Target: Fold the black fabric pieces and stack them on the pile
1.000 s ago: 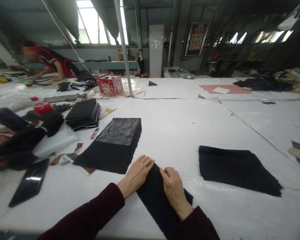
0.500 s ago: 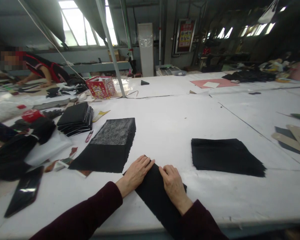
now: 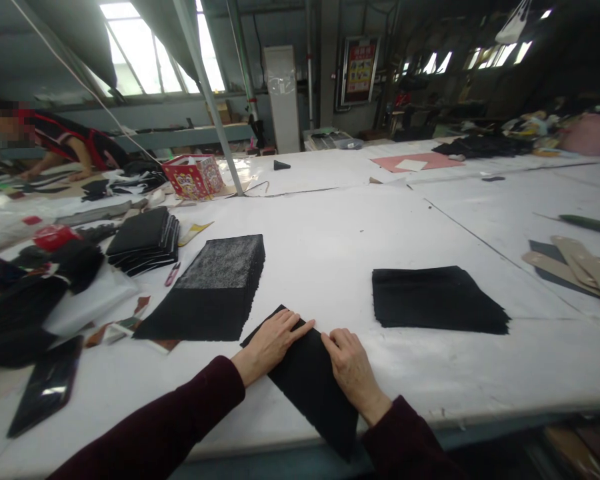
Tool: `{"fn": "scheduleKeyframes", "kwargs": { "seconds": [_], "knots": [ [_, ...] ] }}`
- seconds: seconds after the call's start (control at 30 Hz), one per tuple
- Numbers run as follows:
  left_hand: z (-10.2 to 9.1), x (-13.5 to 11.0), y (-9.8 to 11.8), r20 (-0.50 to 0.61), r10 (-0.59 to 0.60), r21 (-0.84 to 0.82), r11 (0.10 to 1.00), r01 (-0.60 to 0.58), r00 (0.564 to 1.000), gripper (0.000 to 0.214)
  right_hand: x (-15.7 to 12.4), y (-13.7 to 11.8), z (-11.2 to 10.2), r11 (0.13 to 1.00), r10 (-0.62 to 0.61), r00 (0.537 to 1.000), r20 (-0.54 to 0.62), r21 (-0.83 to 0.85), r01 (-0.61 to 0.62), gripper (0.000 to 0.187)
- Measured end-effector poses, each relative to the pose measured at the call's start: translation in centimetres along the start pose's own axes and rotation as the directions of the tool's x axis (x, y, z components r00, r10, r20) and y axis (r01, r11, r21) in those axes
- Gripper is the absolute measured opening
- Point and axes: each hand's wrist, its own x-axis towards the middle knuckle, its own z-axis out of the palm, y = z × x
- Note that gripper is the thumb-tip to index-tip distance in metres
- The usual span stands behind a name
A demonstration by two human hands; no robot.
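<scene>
A black fabric piece (image 3: pixel 310 380) lies slantwise before me, its near corner hanging past the table's front edge. My left hand (image 3: pixel 275 339) rests on its upper left part, palm down with fingers stretched out. At the fabric's right edge, my right hand (image 3: pixel 349 363) is closed, thumb and forefinger pinching the cloth. Left of my hands is a stack of black pieces (image 3: pixel 200 313) with a speckled grey band across the top. A second stack of black fabric (image 3: pixel 437 300) lies to the right, apart from both hands.
Folded black cloth (image 3: pixel 143 237), pink thread snips (image 3: pixel 171 274) and a dark phone-like slab (image 3: pixel 47 387) are on the left. A metal pole (image 3: pixel 213 100) rises beside a red box (image 3: pixel 194 179). Beige templates (image 3: pixel 575 263) lie far right. A person (image 3: pixel 75 140) leans over the table, back left.
The near end of the black piece has swung rightward from under my right forearm and shows more fully. Both hands stay at nearly the same spots; the view has shifted slightly right.
</scene>
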Motion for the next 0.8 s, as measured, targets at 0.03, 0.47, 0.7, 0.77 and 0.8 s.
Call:
{"fn": "scheduleKeyframes", "kwargs": {
  "seconds": [0.03, 0.47, 0.7, 0.77, 0.8],
  "knots": [
    [-0.1, 0.1, 0.1, 0.001, 0.002, 0.006, 1.000, -0.002, 1.000, 0.067, -0.1, 0.1, -0.1, 1.000, 0.000, 1.000, 0.001, -0.002, 0.000, 0.025],
    [-0.7, 1.1, 1.8, 0.083, 0.037, 0.014, 0.999, -0.038, 0.996, 0.063, -2.1, 1.0, -1.3, 0.999, -0.002, 0.998, 0.055, 0.032, 0.000, 0.028],
    [-0.9, 1.4, 2.7, 0.062, 0.088, -0.042, 0.995, -0.085, 0.994, 0.055, -3.0, 1.6, -2.2, 1.000, -0.010, 0.996, 0.084, 0.013, 0.009, 0.027],
    [-0.6, 1.4, 2.9, 0.082, 0.077, -0.052, 0.996, -0.073, 0.994, 0.056, -3.3, 1.7, -2.4, 1.000, -0.008, 0.996, 0.086, 0.002, 0.008, 0.027],
    [-0.5, 1.4, 3.1, 0.091, 0.073, -0.046, 0.997, -0.069, 0.993, 0.057, -3.4, 1.8, -2.5, 1.000, -0.007, 0.996, 0.088, -0.002, 0.007, 0.027]
  ]
}}
